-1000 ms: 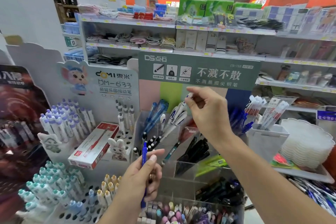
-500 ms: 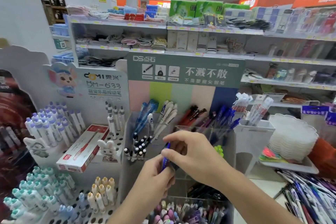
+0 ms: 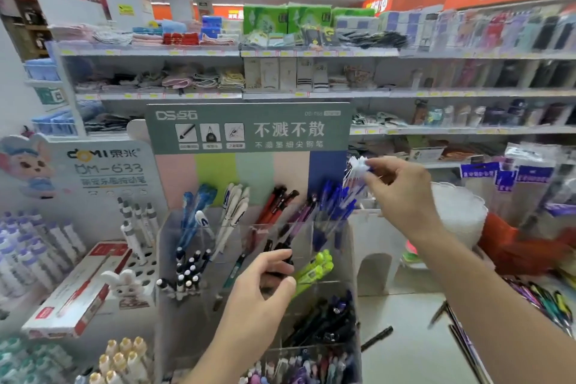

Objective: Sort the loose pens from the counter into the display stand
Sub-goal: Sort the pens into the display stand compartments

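In the head view, the right hand point(image 3: 402, 196) is reaching up to the far right end of the clear display stand point(image 3: 258, 262), and its thumb and fingertips are pinching the top of a blue-and-white pen point(image 3: 358, 170) – the grip is closed on that pen. The pen is hanging over the bunch of blue pens point(image 3: 335, 206) standing in the rightmost upper compartment, so it looks as if it is being matched to its own kind. The left hand point(image 3: 265, 287) is hovering in front of the middle compartments with its fingers loosely curled, just before the black pens point(image 3: 282, 254); motion blur is hiding whether it is touching or holding 1 of them (I cannot tell). More loose pens point(image 3: 542, 302) are lying on the table point(image 3: 402, 337) at the right, and 1 dark pen point(image 3: 377, 338) is lying just beside the stand's base.

What could go wrong from here: the compartment is already crowded and its pens are leaning, so the pinched pen could be catching on their caps and be sliding off outside the wall – or be landing among the purple pens point(image 3: 300, 215) next door. The left hand, so near the black pens, could be knocking them askew.
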